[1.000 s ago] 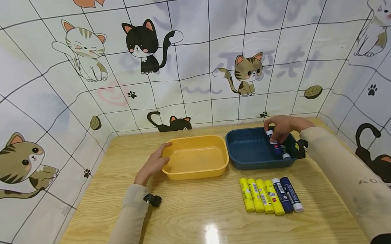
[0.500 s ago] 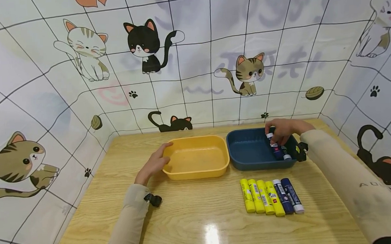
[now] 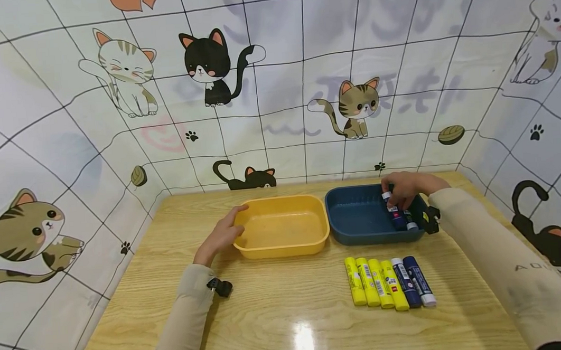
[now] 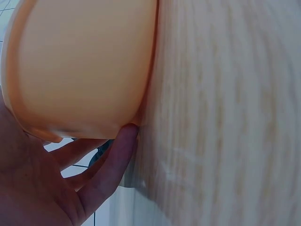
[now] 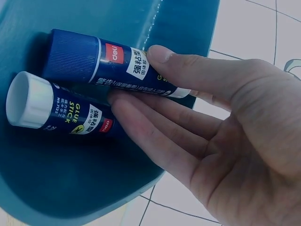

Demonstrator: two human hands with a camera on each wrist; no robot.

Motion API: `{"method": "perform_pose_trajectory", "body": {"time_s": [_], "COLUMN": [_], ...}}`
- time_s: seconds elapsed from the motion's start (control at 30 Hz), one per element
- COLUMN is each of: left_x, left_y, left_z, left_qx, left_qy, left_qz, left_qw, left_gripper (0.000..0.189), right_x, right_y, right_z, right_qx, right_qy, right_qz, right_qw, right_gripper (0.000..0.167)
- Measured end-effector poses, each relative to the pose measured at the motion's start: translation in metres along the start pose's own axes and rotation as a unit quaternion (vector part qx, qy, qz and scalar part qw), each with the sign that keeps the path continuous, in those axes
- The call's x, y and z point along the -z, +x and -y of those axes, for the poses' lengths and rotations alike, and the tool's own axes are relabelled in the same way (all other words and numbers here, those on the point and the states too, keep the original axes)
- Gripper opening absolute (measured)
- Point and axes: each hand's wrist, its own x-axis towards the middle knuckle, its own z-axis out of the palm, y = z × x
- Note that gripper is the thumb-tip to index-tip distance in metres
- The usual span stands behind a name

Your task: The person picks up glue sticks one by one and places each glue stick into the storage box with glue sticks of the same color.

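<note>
My right hand [image 3: 405, 187] reaches into the blue plastic bin [image 3: 354, 218] and pinches a dark blue glue stick [image 5: 75, 56] between thumb and fingers. Its blue ribbed cap points away from the palm in the right wrist view. A second dark blue glue stick with a white cap [image 5: 30, 100] lies right beside it on the bin floor. My left hand [image 3: 223, 233] holds the left end of the yellow plastic bin [image 3: 282, 250], thumb over the rim. In the left wrist view, one fingertip [image 4: 129, 132] meets the bin's outer wall close to the table.
In front of the blue bin, several yellow glue sticks [image 3: 374, 282] lie in a row with two dark blue glue sticks [image 3: 412, 282] at its right end. Both bins stand side by side on the wooden table [image 3: 268, 313], near a cat-patterned wall covering [image 3: 282, 117].
My right hand has shifted very slightly down and right with the glue stick inside the blue bin. The left hand stays on the yellow bin.
</note>
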Motion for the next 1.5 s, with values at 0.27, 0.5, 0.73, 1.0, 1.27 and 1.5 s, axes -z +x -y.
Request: {"method": "perform_pose_trajectory", "body": {"time_s": [0.27,0.5,0.73,1.0,1.27,1.5], "left_x": [-0.001,-0.002,-0.002,-0.002,-0.002,-0.001], "left_y": [0.001,0.0,0.001,0.001,0.002,0.0], "left_z": [0.0,0.0,0.0,-0.001,0.0,-0.001], "left_qx": [0.001,-0.003,0.002,0.004,-0.001,-0.003], "left_qy": [-0.001,-0.001,-0.007,-0.008,-0.007,0.003], "left_qz": [0.002,0.001,0.002,0.002,0.004,-0.003], "left_qw": [1.0,1.0,1.0,1.0,1.0,1.0], "left_gripper": [0.07,0.07,0.069,0.069,0.07,0.069], "right_x": [0.0,-0.001,-0.003,-0.006,-0.012,-0.014], "right_y": [-0.001,0.002,0.003,0.004,0.007,0.009], "right_z": [0.003,-0.001,-0.004,-0.006,-0.01,-0.009], "right_qx": [-0.015,-0.029,-0.033,-0.044,-0.054,-0.06], "right_qy": [-0.018,-0.024,-0.03,-0.042,-0.049,-0.059], "right_qz": [0.001,-0.001,-0.01,-0.017,-0.008,-0.006], "right_qw": [0.9997,0.9993,0.999,0.998,0.9973,0.9964], "right_gripper": [0.032,0.029,0.038,0.045,0.047,0.05]}}
